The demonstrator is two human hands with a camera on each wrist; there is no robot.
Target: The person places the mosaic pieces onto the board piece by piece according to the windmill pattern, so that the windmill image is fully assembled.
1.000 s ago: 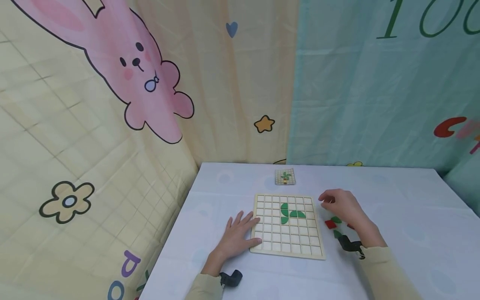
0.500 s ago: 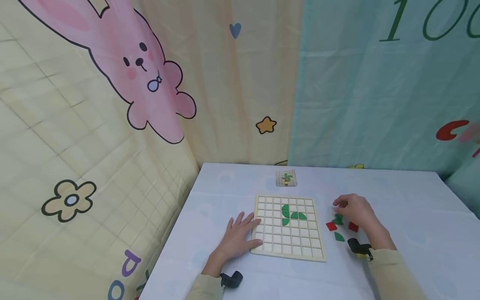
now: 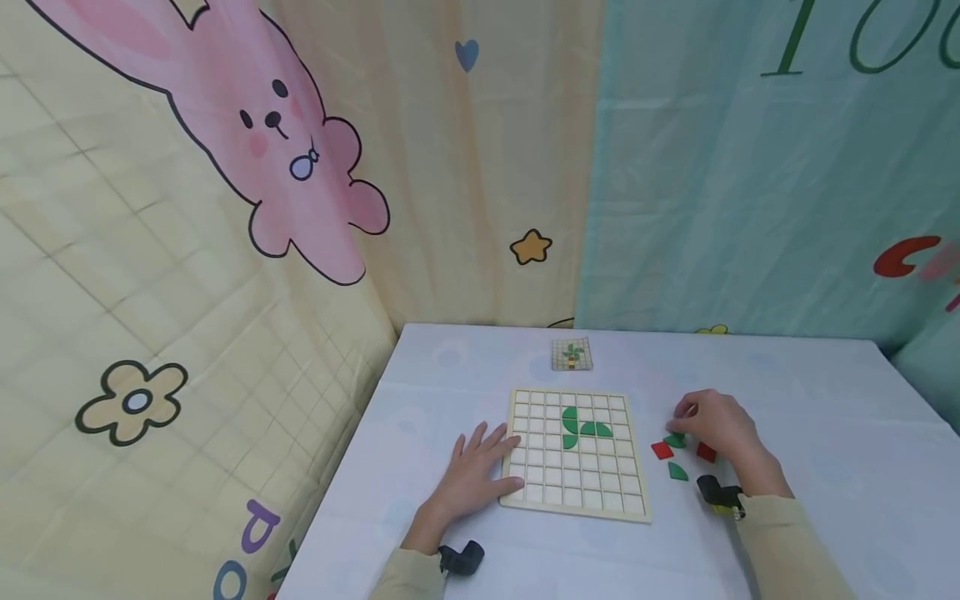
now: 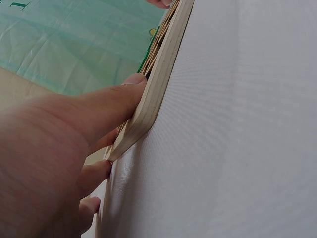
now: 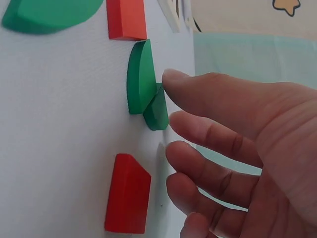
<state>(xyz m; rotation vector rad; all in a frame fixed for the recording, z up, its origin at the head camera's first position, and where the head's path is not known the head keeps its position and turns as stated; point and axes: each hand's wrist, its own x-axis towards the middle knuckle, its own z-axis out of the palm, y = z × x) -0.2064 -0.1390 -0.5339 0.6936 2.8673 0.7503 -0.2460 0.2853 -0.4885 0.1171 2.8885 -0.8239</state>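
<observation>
My left hand [image 3: 471,475] lies with fingers spread on the left edge of a white-squared wooden board [image 3: 555,492]; in the left wrist view its thumb [image 4: 114,101] rests on the board's rim. Several green curved tiles [image 3: 587,429] sit on the board. My right hand [image 3: 720,425] hovers right of the board, fingers bent. Its thumb and index fingertips are at the edge of a small green tile [image 5: 157,111], with a gap between them. A second green tile [image 5: 141,79] overlaps it. Whether the fingertips press on the tile is unclear.
Red tiles [image 3: 662,451] and another green tile [image 3: 678,472] lie near the right hand. A yellow piece [image 3: 724,509] is partly hidden under the right wrist camera. Behind the board lies a small pattern card [image 3: 572,354]. Printed curtains [image 3: 480,167] hang behind the white table [image 3: 450,358].
My right hand has moved right, away from beside the board's edge, and lowered to the loose green tiles. The left hand stays on the board, whose green tiles look the same.
</observation>
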